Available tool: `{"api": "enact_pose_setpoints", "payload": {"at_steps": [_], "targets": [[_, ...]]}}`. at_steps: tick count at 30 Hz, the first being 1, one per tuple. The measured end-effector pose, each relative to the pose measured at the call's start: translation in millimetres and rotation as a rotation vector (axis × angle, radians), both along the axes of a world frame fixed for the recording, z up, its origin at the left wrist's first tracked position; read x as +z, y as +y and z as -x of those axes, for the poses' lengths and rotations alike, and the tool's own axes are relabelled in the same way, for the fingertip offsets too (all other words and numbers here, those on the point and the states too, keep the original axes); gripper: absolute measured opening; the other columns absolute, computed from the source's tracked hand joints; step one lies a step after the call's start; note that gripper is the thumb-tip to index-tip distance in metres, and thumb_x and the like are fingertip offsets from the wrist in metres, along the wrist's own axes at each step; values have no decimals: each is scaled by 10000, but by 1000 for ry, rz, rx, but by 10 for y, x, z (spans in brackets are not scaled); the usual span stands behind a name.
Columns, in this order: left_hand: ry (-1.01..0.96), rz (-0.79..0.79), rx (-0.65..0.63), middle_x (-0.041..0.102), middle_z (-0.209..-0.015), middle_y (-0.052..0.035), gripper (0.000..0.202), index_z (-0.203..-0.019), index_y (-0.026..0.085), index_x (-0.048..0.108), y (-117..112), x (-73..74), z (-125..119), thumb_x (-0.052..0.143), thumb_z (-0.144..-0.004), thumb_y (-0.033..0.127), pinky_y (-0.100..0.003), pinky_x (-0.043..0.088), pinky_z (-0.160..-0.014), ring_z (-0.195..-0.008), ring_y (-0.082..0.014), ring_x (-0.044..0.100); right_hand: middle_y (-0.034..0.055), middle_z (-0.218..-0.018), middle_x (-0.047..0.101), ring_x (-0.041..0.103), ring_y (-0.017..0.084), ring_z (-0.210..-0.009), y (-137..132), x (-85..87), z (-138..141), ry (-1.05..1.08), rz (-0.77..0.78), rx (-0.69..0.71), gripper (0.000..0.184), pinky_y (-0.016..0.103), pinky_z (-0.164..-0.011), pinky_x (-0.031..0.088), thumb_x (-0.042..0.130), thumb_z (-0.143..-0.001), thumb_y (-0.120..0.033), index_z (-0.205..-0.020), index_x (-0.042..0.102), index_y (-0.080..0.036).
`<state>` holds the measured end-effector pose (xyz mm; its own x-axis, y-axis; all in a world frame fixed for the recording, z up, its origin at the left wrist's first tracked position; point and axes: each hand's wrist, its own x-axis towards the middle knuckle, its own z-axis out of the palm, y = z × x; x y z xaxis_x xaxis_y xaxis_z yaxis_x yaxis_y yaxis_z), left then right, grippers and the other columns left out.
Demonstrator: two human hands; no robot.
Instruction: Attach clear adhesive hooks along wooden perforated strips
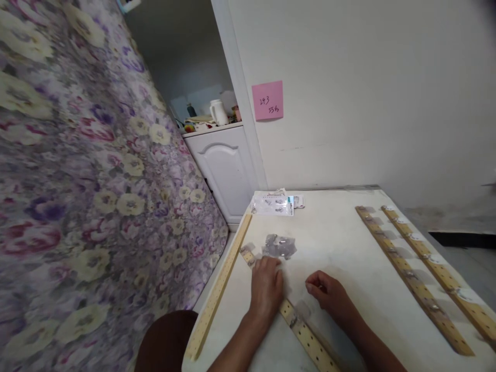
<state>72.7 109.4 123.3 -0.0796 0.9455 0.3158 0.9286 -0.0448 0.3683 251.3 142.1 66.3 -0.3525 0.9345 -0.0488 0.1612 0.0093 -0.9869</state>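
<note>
My left hand lies over a perforated wooden strip, its fingers curled around the middle of it. The strip slants across the table, and small metal fittings with clear plastic pieces sit along it. To the right, my right hand hovers just above the tabletop, apart from the strip, with thumb and fingertips pinched together. Whatever may be between those fingers is too small to make out. Beyond my left hand lies a grey plastic bag with small shiny metal pieces.
A bare perforated strip runs along the left edge of the white table. Two strips with fittings lie at the right. Clear packaging is at the back. A floral curtain hangs on the left; a wall stands behind.
</note>
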Motion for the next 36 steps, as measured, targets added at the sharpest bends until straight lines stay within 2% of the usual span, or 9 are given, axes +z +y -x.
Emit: {"api": "enact_pose_setpoints", "payload": {"at_steps": [3,7,12,17,23,28,33,36], "targets": [[76,31,-8,601,-1007,-69,287,-1004,205,600,248,-22,-72,492,-773,71,-375,378,-857,-982,-243,505,-54,-591,486,448,100,-492,21,-32,-3,0,-8,-7,144,221,-456,359,541,-766,-346,-736,538,-205],[147,85,-6,621,-934,-89,215,-862,191,635,499,-53,-72,459,-816,76,-372,361,-834,-957,-255,519,-51,-580,492,454,103,-491,75,-103,7,-31,-11,8,140,224,-454,355,545,-750,-337,-726,550,-199],[145,98,-34,628,-897,-84,187,-778,185,636,612,1,-34,489,-812,75,-366,345,-849,-961,-251,536,-44,-590,504,451,98,-504,89,-117,9,-32,-45,6,131,217,-462,358,538,-756,-315,-724,556,-189],[37,45,-44,610,-859,-45,164,-770,189,597,439,69,-37,471,-805,90,-308,367,-766,-858,-204,553,-48,-597,496,459,98,-498,87,-70,-8,2,-11,-25,153,204,-429,362,534,-761,-351,-743,553,-200],[-157,-3,-11,548,-719,19,141,-729,198,517,117,-30,-144,428,-796,113,-238,373,-619,-681,-140,527,-37,-630,553,431,82,-432,87,-25,0,58,20,-43,244,213,-400,359,533,-759,-430,-806,579,-195],[-228,13,-66,550,-737,20,135,-735,207,505,-167,-57,-332,436,-812,120,-232,379,-611,-680,-132,529,-23,-651,577,400,67,-414,39,97,-9,120,25,-44,317,208,-381,314,567,-770,-463,-899,591,-174],[-217,53,-109,549,-778,-2,150,-785,212,504,-393,-64,-462,403,-852,123,-254,391,-630,-710,-148,531,-24,-667,564,396,53,-400,-8,170,-86,267,31,61,366,209,-387,300,497,-829,-523,-896,571,-171],[-196,74,-106,541,-785,-13,161,-781,210,499,-486,-72,-504,387,-873,139,-266,400,-639,-715,-156,529,-17,-733,574,432,57,-407,-60,139,-156,316,49,174,414,211,-383,318,583,-763,-535,-969,559,-177]]}}
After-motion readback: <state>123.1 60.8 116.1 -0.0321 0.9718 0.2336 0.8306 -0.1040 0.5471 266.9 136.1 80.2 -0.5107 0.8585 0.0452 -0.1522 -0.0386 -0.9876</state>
